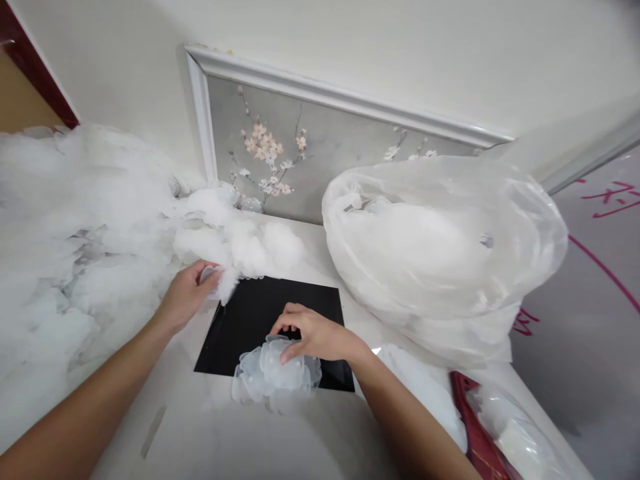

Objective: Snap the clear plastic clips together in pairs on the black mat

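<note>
My left hand (193, 290) is closed in a pinch on a thin whitish piece with a white fluffy tuft (229, 285) at its end, held over the left edge of a black mat (285, 300). My right hand (313, 333) is over the mat's front part, fingers curled and thumb resting on a thin translucent rounded sheet (281, 368). That sheet lies on top of a loose pile of similar translucent sheets (245, 383), which spreads over the mat's front edge onto the white table (185, 413).
A large heap of white fluffy pieces (120, 180) covers the left side. At the right stands an open clear plastic bag (440, 287) with white stuff inside. Nearer are a dark red object (475, 420) and a small clear bag (525, 440). A framed flower panel (320, 153) is behind.
</note>
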Demonstrator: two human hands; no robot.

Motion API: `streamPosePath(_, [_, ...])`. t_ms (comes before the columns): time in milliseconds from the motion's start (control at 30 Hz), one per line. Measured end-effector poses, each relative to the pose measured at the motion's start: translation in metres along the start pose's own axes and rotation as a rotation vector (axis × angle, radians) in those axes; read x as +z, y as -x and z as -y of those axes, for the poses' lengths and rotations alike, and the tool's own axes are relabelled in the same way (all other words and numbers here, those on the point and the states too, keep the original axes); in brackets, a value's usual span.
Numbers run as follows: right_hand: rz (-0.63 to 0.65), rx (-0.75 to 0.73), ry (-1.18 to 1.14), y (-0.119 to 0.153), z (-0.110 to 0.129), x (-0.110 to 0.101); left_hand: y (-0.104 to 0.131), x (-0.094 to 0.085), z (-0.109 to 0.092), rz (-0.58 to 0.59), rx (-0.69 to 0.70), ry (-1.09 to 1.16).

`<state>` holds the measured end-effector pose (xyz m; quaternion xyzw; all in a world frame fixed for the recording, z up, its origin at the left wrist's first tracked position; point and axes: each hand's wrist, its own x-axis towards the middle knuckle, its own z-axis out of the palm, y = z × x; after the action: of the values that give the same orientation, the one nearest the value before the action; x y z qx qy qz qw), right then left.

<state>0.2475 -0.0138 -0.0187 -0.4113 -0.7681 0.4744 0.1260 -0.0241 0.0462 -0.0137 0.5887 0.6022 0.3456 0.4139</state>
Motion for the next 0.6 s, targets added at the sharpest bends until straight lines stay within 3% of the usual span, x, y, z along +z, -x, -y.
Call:
streamPosePath(67, [-0.133,-0.026,-0.065,-0.006,0.000,0.006,0.007,0.013,-0.004,0.148,-0.089,0.308])
streamPosePath(133, [-0.307,-0.050,-0.187,-0.014,0.000,0.014,0.015,0.025,-0.009,0.263,-0.182,0.469])
streamPosePath(200, [-0.446,-0.064,-0.301,-0.022,0.000,0.023,0.022,0.033,-0.013,0.311,-0.204,0.497])
streamPosePath(300, [-0.509,-0.122,-0.430,-0.029,0.001,0.033,0.027,0.038,-0.013,0.330,-0.163,0.483])
streamPosePath(467, [-0.650,-0.297,-0.140,-0.026,-0.002,0.034,0.026,0.037,-0.009,0.356,-0.149,0.498])
streamPosePath(600, [-0.709,-0.297,-0.030,-0.023,-0.007,0.028,0.025,0.035,-0.010,0.357,-0.176,0.517])
